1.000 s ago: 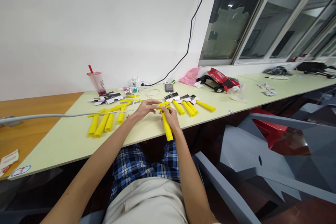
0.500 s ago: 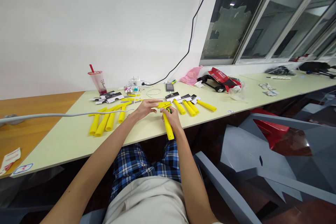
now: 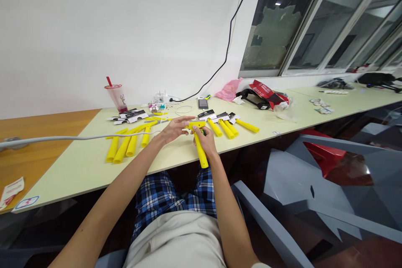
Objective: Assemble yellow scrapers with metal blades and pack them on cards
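A yellow T-shaped scraper (image 3: 202, 154) is held over the table's front edge, its hollow handle pointing down toward my lap. My right hand (image 3: 207, 141) is closed around it just below the crosspiece, thumb on top. A small green-and-black round end shows in the same hand; the rest of that item is hidden. At the crosspiece's left end, my left hand (image 3: 176, 129) pinches it between thumb and fingers. Several similar yellow scrapers (image 3: 132, 145) lie to the left. More yellow handles (image 3: 226, 130) with black-and-white cards (image 3: 207, 115) lie to the right.
Loose black-and-white cards (image 3: 132, 116) and a cup with a red straw (image 3: 117, 97) stand back left. A power strip (image 3: 161, 98), a phone-like device (image 3: 202, 103), a pink bag (image 3: 229, 90) and a red package (image 3: 266, 94) line the wall. A grey cable (image 3: 78, 137) crosses the left side. Grey chairs (image 3: 301, 184) stand right.
The crosspiece has turned slightly in my hands, and my right thumb has moved up onto it. My left fingers have shifted a little. The other things stay put.
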### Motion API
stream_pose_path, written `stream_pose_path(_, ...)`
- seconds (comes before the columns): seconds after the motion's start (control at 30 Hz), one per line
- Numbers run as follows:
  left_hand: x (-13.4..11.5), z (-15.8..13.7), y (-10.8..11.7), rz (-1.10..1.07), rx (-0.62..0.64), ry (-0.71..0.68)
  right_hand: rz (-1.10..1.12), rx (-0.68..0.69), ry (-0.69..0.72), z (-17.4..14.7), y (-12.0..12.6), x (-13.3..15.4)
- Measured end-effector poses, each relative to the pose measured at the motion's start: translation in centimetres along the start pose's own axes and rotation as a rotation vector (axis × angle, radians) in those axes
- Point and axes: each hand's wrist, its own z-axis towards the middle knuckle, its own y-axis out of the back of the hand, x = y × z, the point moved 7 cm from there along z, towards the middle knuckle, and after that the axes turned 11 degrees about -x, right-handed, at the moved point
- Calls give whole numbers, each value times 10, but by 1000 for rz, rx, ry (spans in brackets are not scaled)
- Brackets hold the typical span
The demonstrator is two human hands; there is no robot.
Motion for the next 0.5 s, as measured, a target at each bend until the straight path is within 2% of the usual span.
stream_pose_path(0.13, -5, 0, 3, -130, -42, 9, 38, -4, 88, -2, 1, 10)
stream_pose_path(0.3, -6, 4, 13, -176, -128, 9, 47, -32, 129, -6, 3, 24)
stream_pose_path(0.5, -4, 3, 11, -198, -93, 13, 84, 23, 95, -6, -1, 19)
